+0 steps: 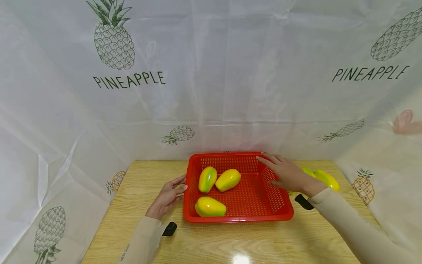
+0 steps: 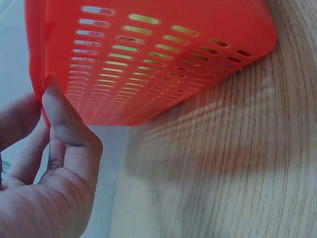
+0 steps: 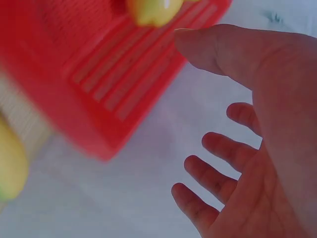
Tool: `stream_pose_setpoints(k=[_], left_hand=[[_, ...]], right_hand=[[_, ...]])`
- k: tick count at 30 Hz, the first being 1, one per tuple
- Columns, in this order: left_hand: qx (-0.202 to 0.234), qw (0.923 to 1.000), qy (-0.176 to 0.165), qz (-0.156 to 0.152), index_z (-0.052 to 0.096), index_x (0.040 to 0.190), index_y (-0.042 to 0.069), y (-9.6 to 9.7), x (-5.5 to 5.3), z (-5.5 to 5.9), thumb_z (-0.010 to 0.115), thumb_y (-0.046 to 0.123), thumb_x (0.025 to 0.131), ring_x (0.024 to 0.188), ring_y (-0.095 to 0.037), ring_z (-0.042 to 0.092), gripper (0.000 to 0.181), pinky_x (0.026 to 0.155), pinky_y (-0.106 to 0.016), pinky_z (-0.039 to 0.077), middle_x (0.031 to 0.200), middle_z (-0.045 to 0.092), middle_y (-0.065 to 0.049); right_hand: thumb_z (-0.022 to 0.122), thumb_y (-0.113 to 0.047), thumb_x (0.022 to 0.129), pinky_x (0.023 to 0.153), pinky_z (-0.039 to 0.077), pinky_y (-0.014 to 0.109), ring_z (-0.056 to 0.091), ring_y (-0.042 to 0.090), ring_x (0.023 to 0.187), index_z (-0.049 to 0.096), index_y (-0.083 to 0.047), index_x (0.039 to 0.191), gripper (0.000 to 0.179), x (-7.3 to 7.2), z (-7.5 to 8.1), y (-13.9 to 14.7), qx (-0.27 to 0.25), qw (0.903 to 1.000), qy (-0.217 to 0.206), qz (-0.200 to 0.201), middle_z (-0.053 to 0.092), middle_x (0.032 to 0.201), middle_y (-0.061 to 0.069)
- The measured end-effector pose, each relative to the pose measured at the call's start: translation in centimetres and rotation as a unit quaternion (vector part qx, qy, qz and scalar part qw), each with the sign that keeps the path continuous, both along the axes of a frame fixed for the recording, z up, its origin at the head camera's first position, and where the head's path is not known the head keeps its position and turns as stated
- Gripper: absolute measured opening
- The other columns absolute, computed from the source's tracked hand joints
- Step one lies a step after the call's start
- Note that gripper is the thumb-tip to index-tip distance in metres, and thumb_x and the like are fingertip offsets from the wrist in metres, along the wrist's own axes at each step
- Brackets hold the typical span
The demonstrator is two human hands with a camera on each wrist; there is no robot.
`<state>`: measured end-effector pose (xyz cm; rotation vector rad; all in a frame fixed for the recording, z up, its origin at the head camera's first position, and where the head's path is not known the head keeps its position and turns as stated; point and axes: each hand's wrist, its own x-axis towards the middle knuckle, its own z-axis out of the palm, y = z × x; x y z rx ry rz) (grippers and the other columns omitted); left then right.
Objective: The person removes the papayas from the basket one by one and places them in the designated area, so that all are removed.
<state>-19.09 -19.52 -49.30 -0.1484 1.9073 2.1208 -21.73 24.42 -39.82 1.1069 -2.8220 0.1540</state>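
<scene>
The red plastic basket [image 1: 240, 219] stands on the table with three yellow-green fruits, which look like papayas, inside: one upper left [image 1: 207, 180], one beside it [image 1: 228, 180] and one at the front left [image 1: 210, 206]. At the basket's left side, my left hand [image 1: 167, 196] holds the rim between thumb and fingers; the left wrist view shows this grip [image 2: 64, 148] close up. My right hand [image 1: 290, 174] hovers over the right rim, fingers spread. In the right wrist view that hand [image 3: 247, 163] holds nothing and appears apart from the basket [image 3: 94, 124].
More yellow-green fruits [image 1: 326, 179] lie on the table to the right of the basket, partly hidden behind my right hand and arm. The wooden table [image 1: 155, 172] meets a white cloth [image 1: 230, 91] printed with pineapples at the back and sides.
</scene>
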Motion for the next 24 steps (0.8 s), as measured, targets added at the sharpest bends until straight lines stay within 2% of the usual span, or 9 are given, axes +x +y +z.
stream_pose_setpoints(k=[5,9,15,24], left_hand=[[0.001,1.0000,0.002,0.000,0.044,0.161,0.004,0.0,0.0,0.0,0.056,-0.002,0.107,0.090,-0.010,0.064,0.056,0.070,-0.022,0.057,0.146,0.046,-0.020],[0.004,1.0000,-0.002,0.004,0.044,0.161,0.004,0.0,-0.1,0.0,0.056,-0.002,0.107,0.090,-0.010,0.064,0.056,0.071,-0.022,0.057,0.145,0.047,-0.019],[0.007,1.0000,0.000,-0.001,0.043,0.161,0.003,0.0,0.1,-0.1,0.057,-0.001,0.107,0.090,-0.010,0.064,0.056,0.072,-0.023,0.057,0.146,0.046,-0.019],[0.009,1.0000,0.001,-0.003,0.043,0.161,0.003,0.0,0.1,0.1,0.057,-0.001,0.107,0.090,-0.010,0.064,0.056,0.072,-0.023,0.057,0.148,0.045,-0.020]], right_hand=[[0.090,-0.018,0.086,0.106,0.048,0.065,0.049,0.049,0.138,0.042,-0.002,0.159,0.088,-0.3,-0.6,-3.0,-0.003,0.9999,-0.008,0.006,0.046,0.157,0.026],[0.088,-0.019,0.089,0.108,0.047,0.065,0.049,0.048,0.140,0.042,-0.003,0.160,0.086,-0.6,-1.2,-4.9,0.001,0.9995,-0.033,0.000,0.046,0.158,0.026],[0.085,-0.022,0.091,0.110,0.043,0.069,0.047,0.051,0.142,0.043,-0.003,0.160,0.082,-1.2,-2.2,-7.1,0.015,0.9972,-0.070,-0.022,0.046,0.158,0.027],[0.083,-0.023,0.094,0.110,0.046,0.064,0.054,0.049,0.134,0.048,-0.001,0.156,0.074,-1.1,-3.0,-9.9,0.034,0.9900,-0.121,-0.063,0.054,0.147,0.026]])
